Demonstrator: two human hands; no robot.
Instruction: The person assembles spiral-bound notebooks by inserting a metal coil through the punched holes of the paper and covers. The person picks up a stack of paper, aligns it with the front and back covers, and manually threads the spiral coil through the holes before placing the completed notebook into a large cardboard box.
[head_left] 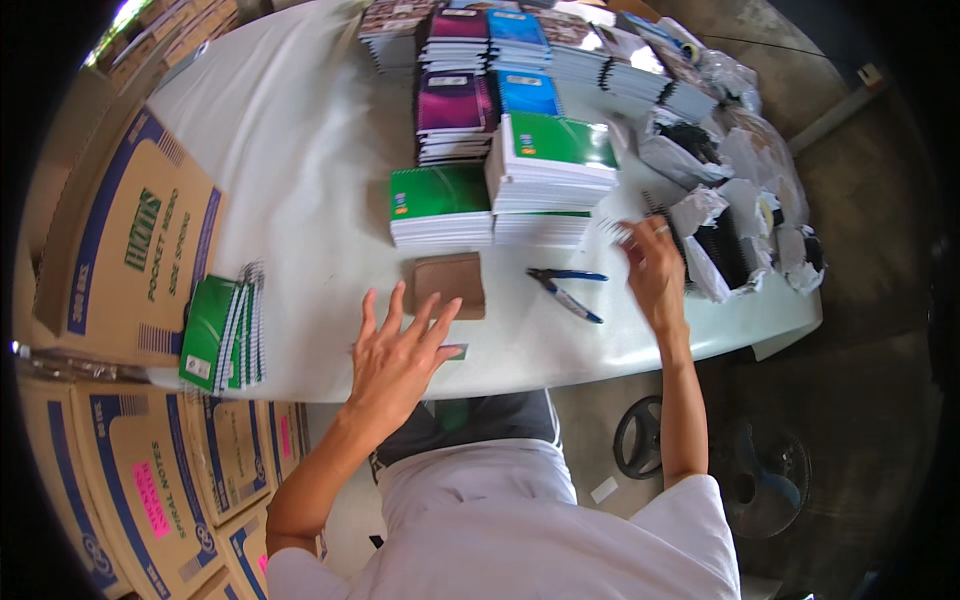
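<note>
My left hand (395,355) is spread near the table's front edge, its fingers over a small flat piece with a green corner (456,352) that it mostly hides. The fingertips reach the lower edge of a brown rectangular block (448,290). At the right, my right hand (655,265) has its fingers drawn together at a blurred wire spiral (612,231), beside black spirals in paper wrapping (718,245). Between the hands lie blue-handled pliers (568,290). Beyond them stand stacks of green-covered pads (440,205), the taller one (555,165) to the right.
Purple (452,100) and blue notebooks (525,92) are stacked farther back. Several finished green spiral notebooks (222,330) lean by a cardboard box (140,240) at the left. More boxes (150,480) stand below. A fan (765,480) is on the floor at right.
</note>
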